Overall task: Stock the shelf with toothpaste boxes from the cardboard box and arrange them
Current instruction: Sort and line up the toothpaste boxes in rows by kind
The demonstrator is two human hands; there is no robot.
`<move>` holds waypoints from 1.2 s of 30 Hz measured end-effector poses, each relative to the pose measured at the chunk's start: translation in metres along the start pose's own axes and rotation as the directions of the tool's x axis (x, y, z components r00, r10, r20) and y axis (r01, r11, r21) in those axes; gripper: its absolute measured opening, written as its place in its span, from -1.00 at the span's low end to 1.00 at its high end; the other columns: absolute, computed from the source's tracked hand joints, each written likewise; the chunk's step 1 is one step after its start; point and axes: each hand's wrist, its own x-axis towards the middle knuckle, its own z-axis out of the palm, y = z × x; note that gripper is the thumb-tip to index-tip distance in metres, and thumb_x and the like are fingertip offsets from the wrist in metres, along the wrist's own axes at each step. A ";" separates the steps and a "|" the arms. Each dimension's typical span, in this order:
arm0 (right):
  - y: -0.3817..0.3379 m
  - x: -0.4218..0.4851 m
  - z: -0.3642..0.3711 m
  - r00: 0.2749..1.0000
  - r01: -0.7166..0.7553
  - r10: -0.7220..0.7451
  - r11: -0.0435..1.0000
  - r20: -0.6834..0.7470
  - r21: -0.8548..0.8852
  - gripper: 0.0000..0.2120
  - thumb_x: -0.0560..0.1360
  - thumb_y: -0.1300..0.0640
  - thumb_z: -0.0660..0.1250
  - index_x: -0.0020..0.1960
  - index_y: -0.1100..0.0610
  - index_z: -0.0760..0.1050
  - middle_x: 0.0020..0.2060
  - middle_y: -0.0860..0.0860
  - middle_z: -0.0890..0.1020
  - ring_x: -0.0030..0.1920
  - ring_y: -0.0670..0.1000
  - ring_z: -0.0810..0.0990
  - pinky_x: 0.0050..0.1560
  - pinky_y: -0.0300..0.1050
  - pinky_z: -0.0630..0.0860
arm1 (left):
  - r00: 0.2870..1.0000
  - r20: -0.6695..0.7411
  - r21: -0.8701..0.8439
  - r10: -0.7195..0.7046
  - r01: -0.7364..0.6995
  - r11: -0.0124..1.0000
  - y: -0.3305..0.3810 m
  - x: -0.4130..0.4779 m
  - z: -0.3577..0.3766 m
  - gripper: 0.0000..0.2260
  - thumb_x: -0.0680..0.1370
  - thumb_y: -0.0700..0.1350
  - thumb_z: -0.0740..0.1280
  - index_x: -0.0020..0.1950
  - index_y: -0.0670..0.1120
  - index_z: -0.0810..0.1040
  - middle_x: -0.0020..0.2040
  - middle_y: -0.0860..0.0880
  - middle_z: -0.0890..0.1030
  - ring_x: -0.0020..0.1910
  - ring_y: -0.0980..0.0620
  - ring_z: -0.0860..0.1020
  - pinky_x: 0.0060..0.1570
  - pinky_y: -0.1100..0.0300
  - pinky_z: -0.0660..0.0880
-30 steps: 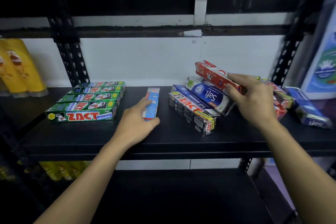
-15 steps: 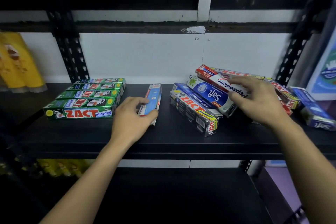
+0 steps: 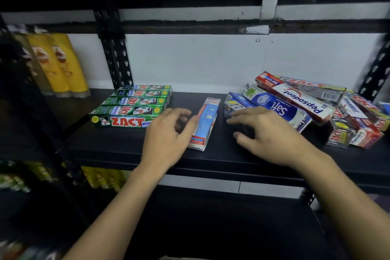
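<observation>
On the black shelf [image 3: 118, 150] a neat row of green Zact boxes [image 3: 128, 110] lies at the left. A light blue toothpaste box [image 3: 207, 120] stands tilted on its edge in the middle. My left hand [image 3: 168, 139] is beside it with relaxed fingers, its thumb touching the box's left side. My right hand [image 3: 270, 137] lies over a black Zact box [image 3: 233, 106], fingers on top and thumb at its near side; most of that box is hidden. Behind it lean a blue Salt box [image 3: 274, 107] and a red Pepsodent box [image 3: 297, 96].
A loose pile of red and black toothpaste boxes [image 3: 358, 126] fills the shelf's right end. Yellow bottles [image 3: 57, 63] stand on the neighbouring shelf at the left. Black perforated uprights [image 3: 114, 53] frame the bay. A lower shelf [image 3: 211, 228] lies below my arms.
My right hand left the red Pepsodent box and came down left onto the black Zact box. My left hand loosened from the light blue box, which now stands tilted on its edge.
</observation>
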 end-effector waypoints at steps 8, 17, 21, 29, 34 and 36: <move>0.012 0.002 0.014 1.000 -0.008 0.005 0.979 -0.015 -0.204 -0.77 0.48 0.19 0.32 0.07 0.06 0.67 0.24 -0.09 0.59 0.28 0.07 0.47 0.15 0.07 0.52 | 0.998 0.059 0.060 0.017 -0.021 0.998 0.001 -0.004 -0.002 -0.68 0.40 0.19 0.43 0.09 0.10 0.59 -0.10 0.19 0.61 -0.12 0.25 0.57 -0.13 0.19 0.56; 0.008 0.003 0.019 0.997 -0.053 0.038 0.966 -0.066 -0.252 -0.69 0.46 0.26 0.30 0.12 0.02 0.66 0.26 -0.15 0.58 0.26 0.07 0.44 0.11 0.01 0.51 | 0.998 -0.042 0.132 -0.039 0.044 0.990 -0.011 -0.010 -0.009 -0.64 0.55 0.24 0.26 0.17 0.04 0.59 0.07 0.09 0.56 0.00 0.11 0.52 -0.03 0.14 0.49; 0.004 0.006 0.023 0.994 -0.065 0.033 0.942 -0.101 -0.329 -0.64 0.42 0.28 0.36 0.15 -0.01 0.64 0.19 -0.11 0.63 0.18 0.12 0.50 0.07 0.03 0.47 | 0.999 0.003 0.175 -0.049 0.048 0.983 -0.015 -0.003 -0.011 -0.61 0.48 0.24 0.37 0.16 0.02 0.65 0.05 0.07 0.60 -0.04 0.09 0.55 -0.04 0.11 0.53; -0.037 0.024 0.039 0.976 0.100 -0.159 0.932 -0.145 -0.348 -0.61 0.40 0.12 0.49 0.22 0.02 0.58 0.05 -0.02 0.68 0.06 0.18 0.59 0.01 0.09 0.55 | 0.987 0.102 0.193 -0.121 0.099 0.976 -0.024 0.010 -0.025 -0.75 0.60 0.10 0.24 0.05 0.05 0.69 -0.10 0.09 0.67 -0.13 0.08 0.56 -0.17 0.12 0.44; -0.053 0.057 0.050 0.989 0.130 -0.123 0.988 0.079 -0.085 -0.47 0.57 -0.02 0.31 0.51 -0.09 0.27 0.50 -0.01 0.32 0.47 0.13 0.28 0.36 0.12 0.38 | 1.000 0.030 0.291 0.002 -0.011 0.957 -0.025 0.005 -0.018 -0.67 0.59 0.22 0.21 -0.03 0.05 0.66 -0.24 0.13 0.59 -0.18 0.10 0.54 -0.06 0.04 0.47; -0.053 0.066 0.055 0.982 0.146 -0.140 0.989 0.126 -0.036 -0.49 0.59 -0.06 0.27 0.52 -0.11 0.27 0.51 -0.01 0.30 0.49 0.12 0.26 0.39 0.13 0.34 | 0.995 -0.057 0.344 0.086 -0.061 0.937 -0.028 0.005 -0.020 -0.65 0.54 0.28 0.25 0.00 0.05 0.64 -0.21 0.15 0.58 -0.12 0.10 0.53 0.01 0.03 0.43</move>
